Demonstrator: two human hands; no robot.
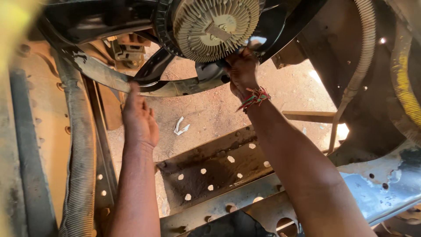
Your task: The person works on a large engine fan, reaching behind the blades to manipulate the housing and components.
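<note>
Fan blades (153,70), black and curved, sit overhead around a ribbed pale fan clutch (215,27) beneath the vehicle frame. Left hand (139,117), arm raised, fingers extended, presses fingertips against a blade edge. Right hand (241,70) reaches higher, fingers curled gripping the clutch's lower rim.

The fan (144,66) is cut off by the top edge, so only some black blades show. The right hand (241,70) curls behind the finned hub (215,26), fingertips hidden. A yellow blur (15,22) fills the top left corner. Both forearms run off the bottom edge.
</note>
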